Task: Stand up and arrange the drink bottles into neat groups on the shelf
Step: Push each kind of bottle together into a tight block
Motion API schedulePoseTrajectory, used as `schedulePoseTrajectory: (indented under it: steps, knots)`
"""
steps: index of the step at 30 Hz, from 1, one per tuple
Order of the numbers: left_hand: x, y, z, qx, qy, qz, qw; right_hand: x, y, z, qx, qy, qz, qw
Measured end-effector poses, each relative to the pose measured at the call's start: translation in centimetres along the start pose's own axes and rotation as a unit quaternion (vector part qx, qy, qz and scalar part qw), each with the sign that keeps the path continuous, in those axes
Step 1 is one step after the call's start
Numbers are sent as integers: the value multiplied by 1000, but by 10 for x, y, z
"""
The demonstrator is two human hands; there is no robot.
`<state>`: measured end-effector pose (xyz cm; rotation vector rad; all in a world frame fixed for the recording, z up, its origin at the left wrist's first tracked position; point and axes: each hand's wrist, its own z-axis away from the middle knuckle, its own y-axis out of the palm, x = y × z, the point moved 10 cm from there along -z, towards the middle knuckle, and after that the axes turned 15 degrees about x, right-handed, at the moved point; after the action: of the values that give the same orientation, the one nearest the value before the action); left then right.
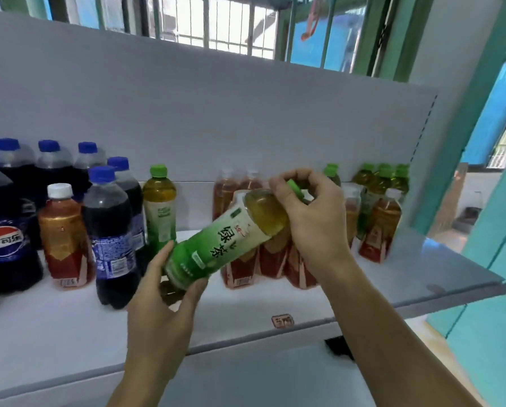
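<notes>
A green tea bottle [225, 239] with a green cap hangs tilted above the white shelf [304, 301], cap end up and to the right. My left hand [169, 286] grips its base from below. My right hand [310, 212] closes around its neck and cap. Several dark cola bottles [110, 230] with blue caps stand at the left. Among them stand one red-labelled tea bottle [63, 239] and one upright green tea bottle [159, 207]. Behind my hands stands a group of red tea bottles [243, 265]. More green tea bottles [384, 180] stand at the back right.
A white back panel [216, 113] rises behind the shelf. The shelf's right end [481, 277] is bare, with its edge next to a teal wall [495, 304]. A barred window [216, 22] shows above the panel. A small red tag [282, 321] sits on the shelf's front lip.
</notes>
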<state>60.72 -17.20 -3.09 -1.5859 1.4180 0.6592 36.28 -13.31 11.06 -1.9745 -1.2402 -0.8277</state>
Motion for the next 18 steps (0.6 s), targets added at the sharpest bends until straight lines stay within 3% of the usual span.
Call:
schedulePoseTrajectory:
  steps: [5,8,13,18]
  knots:
    - [-92,43,9,-53,170,-81,981,-31,-96,-2,-93,14,-110,990]
    - [-132,100,6,-46,232,-104,966,-55,-157,-6,-125,22,-139,982]
    - [-155,228,-10,-21,249,-72,966,-98,-279,-10,-164,32,-134,977]
    - [-153,362,-37,7,174,15,985,-132,-401,-30,-179,29,-52,982]
